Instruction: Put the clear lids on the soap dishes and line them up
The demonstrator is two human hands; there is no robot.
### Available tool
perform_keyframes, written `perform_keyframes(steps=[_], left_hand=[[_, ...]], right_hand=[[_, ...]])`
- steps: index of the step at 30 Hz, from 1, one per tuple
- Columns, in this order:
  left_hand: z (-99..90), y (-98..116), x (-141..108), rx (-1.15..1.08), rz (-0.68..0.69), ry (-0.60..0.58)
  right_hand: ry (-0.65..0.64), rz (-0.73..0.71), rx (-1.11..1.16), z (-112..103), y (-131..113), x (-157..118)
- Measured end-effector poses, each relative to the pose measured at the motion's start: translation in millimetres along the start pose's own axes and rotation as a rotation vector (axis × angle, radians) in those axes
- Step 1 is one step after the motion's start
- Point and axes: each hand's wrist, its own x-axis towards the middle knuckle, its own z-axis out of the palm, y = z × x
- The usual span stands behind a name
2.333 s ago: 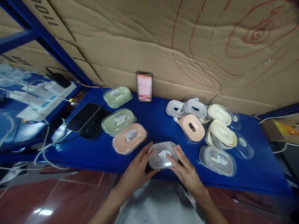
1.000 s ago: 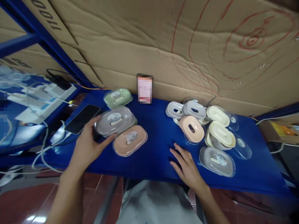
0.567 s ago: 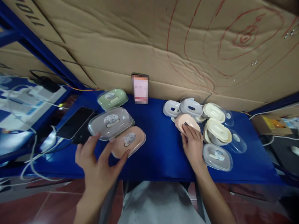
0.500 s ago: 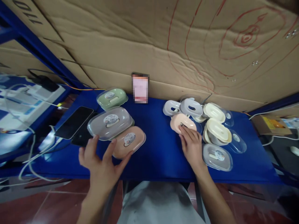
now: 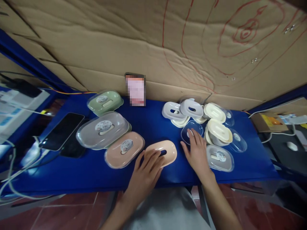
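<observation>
My left hand (image 5: 147, 164) lies palm down over the left part of a peach soap dish (image 5: 170, 150) with a slot in its middle, its fingers curled on the dish. My right hand (image 5: 198, 151) reaches onto a clear lid (image 5: 185, 131), fingertips near the label and thumb apart at the near edge. Left of the peach dish sits a covered peach soap dish (image 5: 131, 153). Behind that are a covered grey one (image 5: 88, 131) and a covered green one (image 5: 114, 99).
Grey slotted dishes (image 5: 169, 110), cream dishes (image 5: 218, 129) and a covered grey dish (image 5: 219, 163) cluster at the right. A phone (image 5: 136, 91) leans on the cardboard wall (image 5: 96, 48). Black phones (image 5: 63, 129) and white cables (image 5: 11, 179) lie left on the blue table (image 5: 96, 179).
The peach slotted dish has moved from the right cluster to the table's middle. My left hand has shifted right, onto it. My right hand is now on the uncovered clear lid.
</observation>
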Motion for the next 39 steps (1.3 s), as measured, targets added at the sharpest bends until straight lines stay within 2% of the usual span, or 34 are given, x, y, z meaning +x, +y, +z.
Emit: perform_keyframes(steps=[2, 5, 11, 18, 22, 25, 29, 33, 35, 39], left_hand=[[-0.5, -3, 0, -0.015, 0.008, -0.004], [-3.0, -4, 1, -0.026, 0.012, -0.027], [-6.1, -5, 1, -0.056, 0.019, -0.033], [-4.2, -7, 3, -0.088, 0.026, -0.019], [-6.2, -7, 2, -0.093, 0.026, 0.011], [-11.9, -7, -6, -0.121, 0.041, 0.108], [-21.6, -5, -23, -0.232, 0.050, 0.263], [-25.8, -2, -28, -0.243, 0.061, 0.230], [-24.2, -2, -23, -0.213, 0.063, 0.175], [-16.8, -5, -3, -0.140, 0.072, 0.084]], right_hand=[[-0.039, -0.016, -0.033, 6, 3, 14], [-0.093, -0.051, -0.046, 16, -7, 41], [-0.084, 0.029, -0.071, 33, -26, 89], [-0.125, 0.048, -0.067, 40, -24, 90], [-0.140, 0.007, -0.024, 22, -19, 89], [-0.143, -0.126, 0.110, -5, -13, 73], [-0.247, -0.286, 0.293, -30, -9, 23], [-0.360, -0.382, 0.300, -32, -5, -27], [-0.308, -0.386, 0.290, -30, 0, -44], [0.015, -0.220, 0.312, -30, 7, -67]])
